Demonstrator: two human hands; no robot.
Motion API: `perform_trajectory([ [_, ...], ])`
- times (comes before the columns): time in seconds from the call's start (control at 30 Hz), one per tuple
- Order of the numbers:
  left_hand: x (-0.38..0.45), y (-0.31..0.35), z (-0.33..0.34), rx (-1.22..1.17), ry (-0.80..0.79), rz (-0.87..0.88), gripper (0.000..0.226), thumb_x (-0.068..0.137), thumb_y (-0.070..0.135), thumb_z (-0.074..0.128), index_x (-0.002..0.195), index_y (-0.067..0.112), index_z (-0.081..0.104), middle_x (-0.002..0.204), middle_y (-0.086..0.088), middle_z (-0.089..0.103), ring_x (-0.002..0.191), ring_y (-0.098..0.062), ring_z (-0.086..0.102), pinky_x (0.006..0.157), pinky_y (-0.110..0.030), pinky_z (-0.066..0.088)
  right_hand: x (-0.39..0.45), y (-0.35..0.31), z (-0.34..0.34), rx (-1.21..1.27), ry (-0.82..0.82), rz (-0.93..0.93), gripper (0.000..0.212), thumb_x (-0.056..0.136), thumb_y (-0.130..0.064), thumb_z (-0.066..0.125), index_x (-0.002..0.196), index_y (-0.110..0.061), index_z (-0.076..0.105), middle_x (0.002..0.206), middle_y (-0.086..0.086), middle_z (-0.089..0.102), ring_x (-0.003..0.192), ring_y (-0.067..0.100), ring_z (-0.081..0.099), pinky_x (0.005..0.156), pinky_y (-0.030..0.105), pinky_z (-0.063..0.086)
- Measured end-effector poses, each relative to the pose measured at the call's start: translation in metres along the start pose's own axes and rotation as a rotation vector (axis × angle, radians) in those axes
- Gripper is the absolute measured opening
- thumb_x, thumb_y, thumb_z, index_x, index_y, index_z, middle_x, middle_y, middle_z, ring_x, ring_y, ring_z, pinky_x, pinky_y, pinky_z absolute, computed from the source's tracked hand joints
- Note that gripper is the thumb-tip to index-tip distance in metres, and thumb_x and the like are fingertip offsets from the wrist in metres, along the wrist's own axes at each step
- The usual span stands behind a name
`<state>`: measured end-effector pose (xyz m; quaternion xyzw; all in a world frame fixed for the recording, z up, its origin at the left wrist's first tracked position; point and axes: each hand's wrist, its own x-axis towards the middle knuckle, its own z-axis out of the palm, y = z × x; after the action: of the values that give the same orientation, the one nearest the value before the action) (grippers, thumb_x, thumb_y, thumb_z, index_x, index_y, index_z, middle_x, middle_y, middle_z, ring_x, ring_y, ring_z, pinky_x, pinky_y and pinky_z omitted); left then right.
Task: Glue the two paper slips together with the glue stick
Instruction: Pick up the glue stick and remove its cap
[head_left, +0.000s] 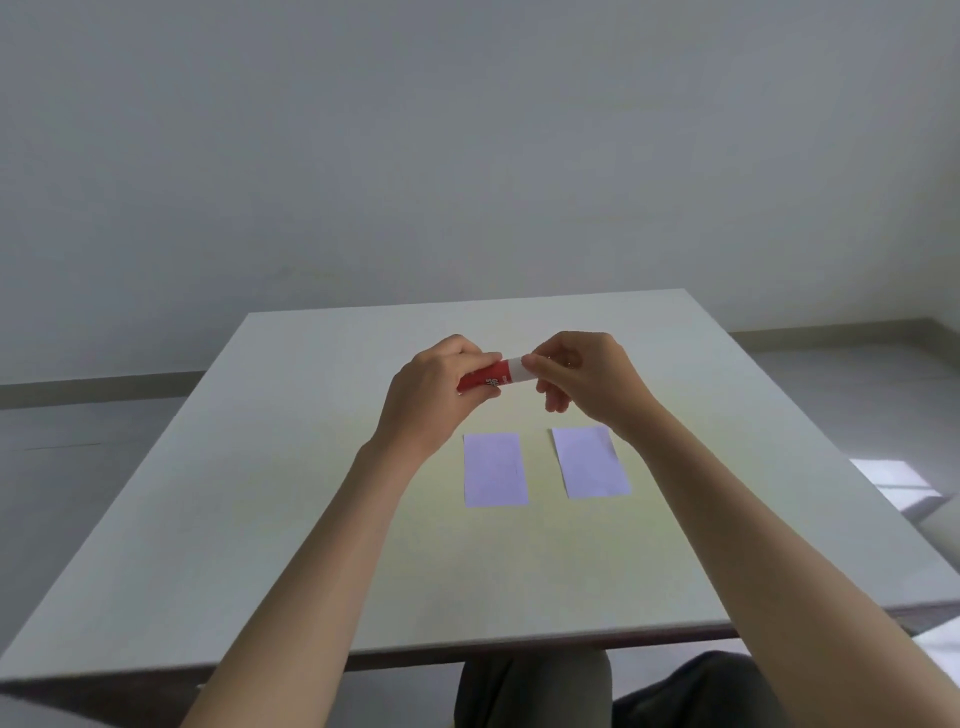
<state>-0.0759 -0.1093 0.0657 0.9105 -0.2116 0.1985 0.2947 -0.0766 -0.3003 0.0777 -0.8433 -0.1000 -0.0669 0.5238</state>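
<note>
A red glue stick (491, 378) with a white band at its right end is held level above the table, beyond the paper. My left hand (441, 389) grips its red body. Thumb and fingers of my right hand (582, 382) pinch the white end; whether that end is a cap I cannot tell. Two pale lilac paper slips lie flat side by side on the table below my hands, apart from each other: the left slip (495, 469) and the right slip (591, 462), whose top right corner my right wrist hides.
The light grey table (311, 493) has its near edge just above my knees. A grey wall stands behind it. Floor and a baseboard show on both sides, with a bright patch of light at the right.
</note>
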Motion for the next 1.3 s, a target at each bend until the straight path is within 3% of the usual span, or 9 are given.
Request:
perform_trajectory([
  [0.13,0.001,0.004,-0.001,0.017,0.007,-0.005,0.035,0.079,0.024,0.072,0.114,0.023,0.067,0.101,0.006,0.065,0.077,-0.011,0.051,0.066,-0.025,0.039,-0.002,0.003,-0.005,0.076,-0.026,-0.037,0.016,0.084,-0.01,0.067,0.1,-0.013,0.064,0.08,0.001,0.063,0.063,0.022,0.067,0.061,0.029,0.055],
  [0.27,0.0,0.006,0.0,0.022,0.005,-0.012,0.035,0.079,0.025,0.072,0.114,0.024,0.067,0.1,0.007,0.065,0.076,-0.011,0.052,0.066,-0.024,0.039,-0.006,0.003,-0.005,0.1,-0.049,0.022,0.039,0.081,-0.032,0.07,0.117,-0.022,0.059,0.084,0.001,0.065,0.06,0.019,0.068,0.056,0.029,0.057],
  [0.43,0.001,0.009,0.001,0.034,-0.012,-0.01,0.034,0.079,0.025,0.072,0.113,0.025,0.068,0.1,0.007,0.065,0.077,-0.013,0.054,0.066,-0.024,0.039,-0.004,0.002,-0.003,0.05,-0.013,0.071,0.028,0.091,-0.034,0.058,0.08,-0.009,0.064,0.059,0.002,0.065,0.043,0.018,0.06,0.044,0.025,0.044],
  [0.53,0.003,0.01,0.002,0.044,-0.008,-0.011,0.035,0.079,0.026,0.072,0.113,0.025,0.067,0.101,0.007,0.065,0.078,-0.014,0.055,0.066,-0.026,0.042,-0.002,0.004,-0.005,0.106,-0.028,0.009,0.011,0.089,-0.02,0.061,0.094,-0.01,0.065,0.073,0.004,0.066,0.052,0.019,0.065,0.044,0.026,0.046],
  [0.63,0.004,0.01,0.003,0.035,-0.002,-0.013,0.035,0.079,0.026,0.072,0.113,0.025,0.067,0.1,0.008,0.065,0.077,-0.013,0.055,0.066,-0.025,0.041,-0.001,0.004,-0.006,0.12,-0.041,0.016,0.029,0.086,-0.031,0.065,0.111,-0.017,0.06,0.087,0.005,0.066,0.059,0.021,0.069,0.044,0.025,0.048],
  [0.8,0.007,0.01,0.006,0.045,-0.007,-0.023,0.033,0.078,0.028,0.072,0.111,0.027,0.068,0.099,0.01,0.065,0.075,-0.01,0.051,0.064,-0.023,0.037,0.003,0.006,-0.005,0.018,-0.001,0.083,0.027,0.089,-0.034,0.06,0.076,-0.01,0.062,0.057,0.002,0.061,0.038,0.015,0.055,0.041,0.022,0.042],
  [0.93,0.007,0.006,0.007,0.035,-0.008,-0.057,0.031,0.078,0.03,0.072,0.109,0.028,0.069,0.097,0.011,0.064,0.074,-0.01,0.051,0.059,-0.022,0.034,0.005,0.011,-0.012,0.137,-0.017,0.025,0.01,0.088,-0.012,0.063,0.096,-0.006,0.064,0.072,0.004,0.062,0.058,0.022,0.064,0.051,0.029,0.053],
  [1.1,0.005,-0.002,0.009,-0.04,0.013,-0.086,0.025,0.078,0.028,0.073,0.102,0.028,0.07,0.092,0.01,0.064,0.076,-0.013,0.057,0.062,-0.025,0.041,0.016,0.033,-0.032,0.169,0.176,0.032,0.018,0.086,-0.005,0.063,0.101,-0.015,0.066,0.081,0.004,0.058,0.06,0.017,0.065,0.06,0.024,0.057],
  [1.3,0.002,-0.009,0.015,-0.201,0.068,-0.135,0.019,0.079,0.024,0.072,0.097,0.021,0.069,0.089,0.006,0.067,0.08,-0.015,0.064,0.077,-0.042,0.054,0.026,0.108,-0.048,-0.295,0.416,0.248,0.022,0.087,-0.011,0.058,0.109,-0.009,0.064,0.101,0.015,0.066,0.086,0.033,0.064,0.08,0.038,0.05],
])
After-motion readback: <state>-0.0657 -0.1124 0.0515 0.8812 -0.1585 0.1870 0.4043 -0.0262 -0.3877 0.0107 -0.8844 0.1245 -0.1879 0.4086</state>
